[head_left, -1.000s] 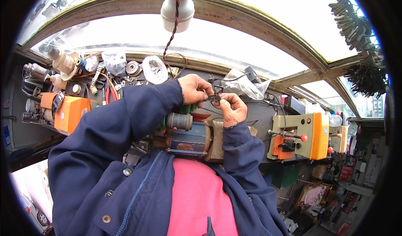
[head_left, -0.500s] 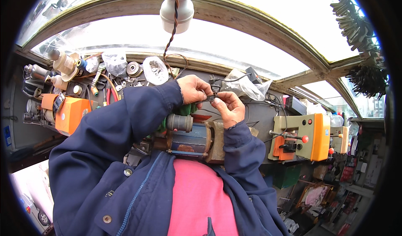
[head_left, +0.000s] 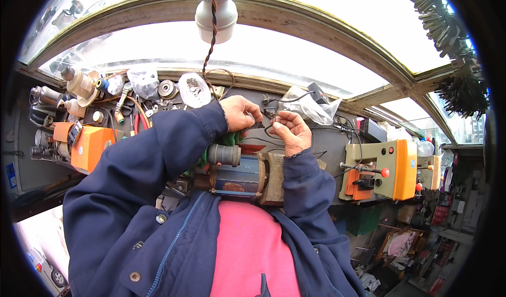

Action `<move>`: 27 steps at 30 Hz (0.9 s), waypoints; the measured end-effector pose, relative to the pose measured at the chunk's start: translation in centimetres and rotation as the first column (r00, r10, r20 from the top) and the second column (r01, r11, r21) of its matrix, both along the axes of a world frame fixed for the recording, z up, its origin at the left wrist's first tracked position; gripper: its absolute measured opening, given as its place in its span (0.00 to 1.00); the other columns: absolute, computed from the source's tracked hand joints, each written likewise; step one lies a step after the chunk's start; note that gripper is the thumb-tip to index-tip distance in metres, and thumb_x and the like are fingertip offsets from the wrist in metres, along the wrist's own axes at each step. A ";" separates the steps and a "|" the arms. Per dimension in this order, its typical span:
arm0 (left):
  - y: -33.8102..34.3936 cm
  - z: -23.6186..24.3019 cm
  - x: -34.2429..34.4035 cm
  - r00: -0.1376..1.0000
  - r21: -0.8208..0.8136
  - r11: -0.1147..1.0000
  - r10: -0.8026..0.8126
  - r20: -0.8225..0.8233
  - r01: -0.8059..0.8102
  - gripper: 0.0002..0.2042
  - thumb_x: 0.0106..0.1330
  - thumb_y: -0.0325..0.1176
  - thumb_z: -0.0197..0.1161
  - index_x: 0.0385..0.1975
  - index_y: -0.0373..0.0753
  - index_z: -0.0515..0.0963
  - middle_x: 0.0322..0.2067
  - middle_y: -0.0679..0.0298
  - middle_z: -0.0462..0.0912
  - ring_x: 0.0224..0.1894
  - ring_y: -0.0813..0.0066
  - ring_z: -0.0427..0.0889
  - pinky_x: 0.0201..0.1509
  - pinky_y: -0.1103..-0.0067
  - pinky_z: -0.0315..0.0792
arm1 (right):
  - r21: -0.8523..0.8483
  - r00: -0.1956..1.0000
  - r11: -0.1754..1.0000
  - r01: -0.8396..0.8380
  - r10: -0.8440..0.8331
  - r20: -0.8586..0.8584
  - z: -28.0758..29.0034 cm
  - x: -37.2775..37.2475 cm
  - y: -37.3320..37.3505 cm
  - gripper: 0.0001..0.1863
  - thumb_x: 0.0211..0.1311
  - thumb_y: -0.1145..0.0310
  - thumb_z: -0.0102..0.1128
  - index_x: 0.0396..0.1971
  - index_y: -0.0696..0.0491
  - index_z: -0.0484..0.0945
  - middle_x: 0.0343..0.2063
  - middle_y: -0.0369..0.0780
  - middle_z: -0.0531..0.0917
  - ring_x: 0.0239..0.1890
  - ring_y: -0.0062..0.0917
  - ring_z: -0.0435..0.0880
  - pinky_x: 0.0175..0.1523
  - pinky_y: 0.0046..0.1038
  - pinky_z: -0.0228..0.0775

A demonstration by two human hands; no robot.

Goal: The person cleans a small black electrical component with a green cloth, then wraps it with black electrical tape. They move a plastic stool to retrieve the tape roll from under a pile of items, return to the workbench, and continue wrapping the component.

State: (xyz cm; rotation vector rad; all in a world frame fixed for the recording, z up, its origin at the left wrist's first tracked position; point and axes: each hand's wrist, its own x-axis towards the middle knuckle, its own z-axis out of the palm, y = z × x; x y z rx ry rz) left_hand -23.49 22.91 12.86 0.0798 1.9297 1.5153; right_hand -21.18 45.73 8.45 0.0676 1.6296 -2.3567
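My left hand (head_left: 241, 113) is closed in a pinch above the bench, with a small dark piece (head_left: 258, 124) at its fingertips. Just to the right, my right hand (head_left: 293, 134) has thumb and forefinger pinched together; whatever they hold is too small to make out. A narrow gap separates the two sets of fingertips. Below them, close to my body, lies a blue electric motor (head_left: 238, 175) with a grey cylinder (head_left: 224, 155) on its upper left. A green cloth (head_left: 230, 139) shows partly under my left hand.
An orange and beige key-cutting machine (head_left: 403, 170) stands right, an orange-cased machine (head_left: 92, 148) left. Along the window lie a plastic bag of small parts (head_left: 195, 90), clear plastic bags, tools and a black plug (head_left: 318, 93) with cable. A twisted cord (head_left: 213, 23) hangs overhead; keys (head_left: 445, 31) hang upper right.
My fingertips were together at one small dark piece; now they are apart. The right hand has shifted slightly right, the left slightly left.
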 end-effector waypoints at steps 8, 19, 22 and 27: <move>-0.3 1.2 -0.3 0.958 -0.330 0.926 -0.245 -0.150 0.185 0.08 0.66 0.34 0.68 0.38 0.37 0.87 0.28 0.63 0.87 0.30 0.77 0.83 0.40 0.76 0.78 | -0.056 0.998 0.998 0.033 -0.030 0.046 -0.2 -0.3 0.6 0.18 0.62 0.81 0.67 0.51 0.62 0.77 0.41 0.42 0.84 0.42 0.26 0.86 0.45 0.28 0.84; 0.5 1.8 0.0 0.888 -0.088 0.996 -0.053 -0.457 0.015 0.23 0.61 0.30 0.68 0.58 0.43 0.79 0.46 0.52 0.87 0.52 0.64 0.86 0.59 0.70 0.76 | -0.067 0.993 0.995 -0.074 0.079 0.082 0.0 -0.5 0.8 0.16 0.62 0.79 0.68 0.49 0.60 0.78 0.38 0.40 0.86 0.40 0.23 0.86 0.43 0.26 0.82; 0.8 1.7 -0.3 0.911 -0.085 0.992 -0.118 -0.394 0.092 0.18 0.62 0.28 0.67 0.54 0.40 0.80 0.46 0.54 0.88 0.53 0.65 0.85 0.60 0.70 0.75 | -0.069 0.990 0.992 -0.109 0.114 0.085 0.3 -0.4 0.7 0.15 0.62 0.78 0.68 0.48 0.61 0.78 0.38 0.40 0.86 0.39 0.22 0.86 0.43 0.26 0.82; 0.5 1.3 -0.4 0.921 -0.119 0.991 -0.098 -0.377 0.057 0.14 0.61 0.28 0.67 0.47 0.38 0.81 0.42 0.56 0.88 0.51 0.64 0.85 0.58 0.71 0.76 | -0.065 0.989 0.990 -0.124 0.129 0.071 0.4 -0.3 0.6 0.13 0.63 0.78 0.68 0.47 0.61 0.79 0.37 0.40 0.86 0.37 0.21 0.85 0.43 0.26 0.82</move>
